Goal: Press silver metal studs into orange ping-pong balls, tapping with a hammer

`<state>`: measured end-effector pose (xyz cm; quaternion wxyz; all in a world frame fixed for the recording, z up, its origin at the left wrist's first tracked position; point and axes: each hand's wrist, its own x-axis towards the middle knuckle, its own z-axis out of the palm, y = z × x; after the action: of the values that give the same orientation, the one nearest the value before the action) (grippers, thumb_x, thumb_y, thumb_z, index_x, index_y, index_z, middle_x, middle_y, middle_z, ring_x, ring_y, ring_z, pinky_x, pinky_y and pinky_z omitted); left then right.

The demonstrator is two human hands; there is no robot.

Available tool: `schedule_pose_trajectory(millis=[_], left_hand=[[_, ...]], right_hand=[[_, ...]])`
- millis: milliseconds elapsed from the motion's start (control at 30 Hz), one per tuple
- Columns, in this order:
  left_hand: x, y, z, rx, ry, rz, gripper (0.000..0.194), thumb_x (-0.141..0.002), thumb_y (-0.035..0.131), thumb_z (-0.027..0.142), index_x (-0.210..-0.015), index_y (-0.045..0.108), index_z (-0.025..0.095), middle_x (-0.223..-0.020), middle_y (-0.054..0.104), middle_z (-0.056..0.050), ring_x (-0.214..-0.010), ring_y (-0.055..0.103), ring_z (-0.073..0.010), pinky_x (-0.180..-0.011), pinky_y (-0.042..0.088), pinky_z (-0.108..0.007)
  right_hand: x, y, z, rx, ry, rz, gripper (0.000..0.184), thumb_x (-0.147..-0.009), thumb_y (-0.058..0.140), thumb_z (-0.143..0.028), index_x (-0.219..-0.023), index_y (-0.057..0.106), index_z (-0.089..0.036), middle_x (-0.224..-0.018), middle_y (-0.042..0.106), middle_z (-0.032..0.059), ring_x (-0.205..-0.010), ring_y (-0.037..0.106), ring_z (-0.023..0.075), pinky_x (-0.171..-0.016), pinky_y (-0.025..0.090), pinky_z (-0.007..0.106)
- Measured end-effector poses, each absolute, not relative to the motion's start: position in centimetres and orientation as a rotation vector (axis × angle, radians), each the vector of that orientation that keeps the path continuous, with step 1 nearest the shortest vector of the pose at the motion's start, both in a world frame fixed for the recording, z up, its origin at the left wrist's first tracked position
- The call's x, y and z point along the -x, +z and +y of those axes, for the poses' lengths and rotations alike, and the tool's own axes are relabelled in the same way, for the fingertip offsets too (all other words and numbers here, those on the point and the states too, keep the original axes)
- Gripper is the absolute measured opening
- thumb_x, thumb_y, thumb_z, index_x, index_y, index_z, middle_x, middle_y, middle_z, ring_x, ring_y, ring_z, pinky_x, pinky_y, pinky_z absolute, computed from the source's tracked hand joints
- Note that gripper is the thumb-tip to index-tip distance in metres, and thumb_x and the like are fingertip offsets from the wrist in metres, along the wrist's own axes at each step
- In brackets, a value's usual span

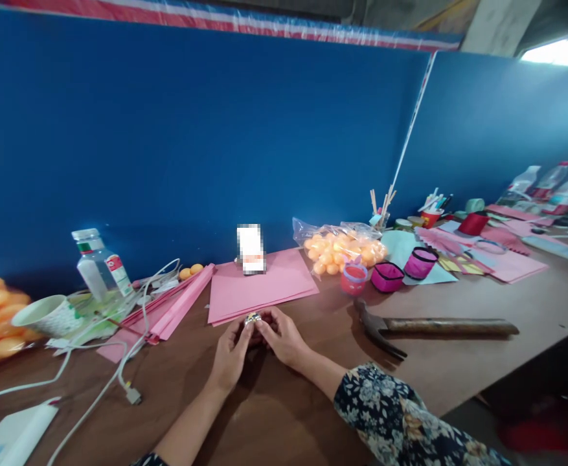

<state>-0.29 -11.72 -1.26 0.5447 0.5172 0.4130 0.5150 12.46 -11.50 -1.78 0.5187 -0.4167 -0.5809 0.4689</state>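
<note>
Both hands meet over the brown table, closed around one small shiny metallic object with a yellowish patch; its kind is too small to make out. My left hand grips it from the left, thumb on its near side. From the right, my right hand pinches the same object with thumb and fingers. Just beyond the hands lie stacked pink paper sheets, with a blurred-out upright phone-like thing standing on them. A claw hammer rests to the right of my right hand.
Bags of orange balls stand at the back and far left. White cables, a paper cup and a plastic bottle occupy the left. Small magenta containers, pink papers and bottles line the right. A blue partition rises behind.
</note>
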Motion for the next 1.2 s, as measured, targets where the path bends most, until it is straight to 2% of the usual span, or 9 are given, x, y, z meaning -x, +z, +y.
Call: schedule_pose_trajectory(millis=[167,300,433,600,700,800,900,1000,1200], left_hand=[[0.4,-1.2,-11.8,-1.225,1.226,1.04,0.042,-0.074,0.056,0.041,-0.106,0.057,0.014,-0.1,0.065,-0.01,-0.083,0.063,-0.0222,-0.075,0.051,-0.036],[0.5,-1.0,-12.0,-1.225,1.202,1.135,0.041,-0.073,0.056,0.042,-0.105,0.057,0.015,-0.092,0.066,-0.007,-0.075,0.063,-0.0185,-0.071,0.051,-0.032],[0.5,-0.3,-12.3,-1.324,1.124,1.189,0.039,-0.073,0.057,0.04,-0.104,0.057,0.017,-0.087,0.065,-0.005,-0.073,0.063,-0.0173,-0.069,0.051,-0.03],[0.3,-0.1,-12.3,-1.453,1.084,1.22,0.04,-0.07,0.059,0.04,-0.103,0.059,0.017,-0.077,0.066,-0.002,-0.065,0.061,-0.0162,-0.065,0.049,-0.028],[0.2,-0.3,-12.3,-1.499,1.064,1.228,0.041,-0.069,0.06,0.039,-0.105,0.058,0.018,-0.083,0.067,-0.004,-0.067,0.061,-0.0172,-0.067,0.049,-0.03],[0.3,-0.6,-12.4,-1.537,1.07,1.203,0.04,-0.071,0.059,0.038,-0.105,0.058,0.017,-0.095,0.066,-0.007,-0.08,0.061,-0.0205,-0.073,0.049,-0.031],[0.3,-0.7,-12.6,-1.545,1.078,1.182,0.04,-0.072,0.058,0.037,-0.106,0.057,0.016,-0.1,0.064,-0.01,-0.086,0.061,-0.0216,-0.076,0.048,-0.033],[0.3,-0.6,-12.7,-1.54,1.077,1.184,0.04,-0.073,0.057,0.037,-0.107,0.056,0.016,-0.099,0.065,-0.01,-0.086,0.061,-0.0212,-0.077,0.048,-0.034],[0.2,-0.1,-12.8,-1.533,1.106,1.169,0.036,-0.074,0.058,0.035,-0.105,0.057,0.017,-0.099,0.065,-0.01,-0.089,0.061,-0.0206,-0.081,0.047,-0.033]], right_hand=[[-13.2,-0.7,-12.2,1.006,1.206,-1.293,0.023,-0.081,0.048,-0.038,-0.095,0.052,-0.02,-0.078,0.057,-0.0002,-0.053,0.05,0.0077,-0.044,0.041,0.018],[-15.4,1.7,-14.3,1.09,1.148,-1.336,0.019,-0.082,0.048,-0.033,-0.094,0.052,-0.019,-0.074,0.055,-0.0009,-0.057,0.051,0.0082,-0.05,0.042,0.019],[-20.2,4.1,-16.1,1.237,0.857,-1.484,0.021,-0.08,0.051,-0.031,-0.096,0.054,-0.018,-0.081,0.059,0.0025,-0.072,0.055,0.0126,-0.064,0.045,0.023],[-28.4,4.2,-14.6,1.461,0.441,-1.4,0.028,-0.079,0.051,-0.037,-0.1,0.051,-0.017,-0.088,0.06,0.0068,-0.076,0.057,0.0166,-0.068,0.047,0.028],[-31.9,3.3,-12.8,1.661,0.221,-1.357,0.042,-0.075,0.052,-0.043,-0.107,0.049,-0.016,-0.095,0.058,0.0099,-0.081,0.057,0.02,-0.063,0.047,0.03],[-33.0,2.8,-11.5,1.85,0.023,-1.416,0.052,-0.071,0.055,-0.048,-0.111,0.047,-0.015,-0.101,0.055,0.0115,-0.087,0.054,0.0236,-0.067,0.046,0.034],[-32.5,2.7,-11.1,1.981,-0.184,-1.434,0.053,-0.07,0.052,-0.051,-0.11,0.047,-0.017,-0.098,0.054,0.0106,-0.089,0.053,0.0261,-0.071,0.044,0.037],[-32.3,2.4,-10.9,2.035,-0.214,-1.429,0.051,-0.071,0.051,-0.053,-0.109,0.048,-0.018,-0.096,0.054,0.0109,-0.088,0.053,0.0267,-0.07,0.043,0.036],[-33.7,1.0,-9.5,2.044,-0.118,-1.393,0.069,-0.06,0.056,-0.062,-0.11,0.048,-0.015,-0.092,0.058,0.0128,-0.088,0.055,0.0309,-0.065,0.043,0.038]])
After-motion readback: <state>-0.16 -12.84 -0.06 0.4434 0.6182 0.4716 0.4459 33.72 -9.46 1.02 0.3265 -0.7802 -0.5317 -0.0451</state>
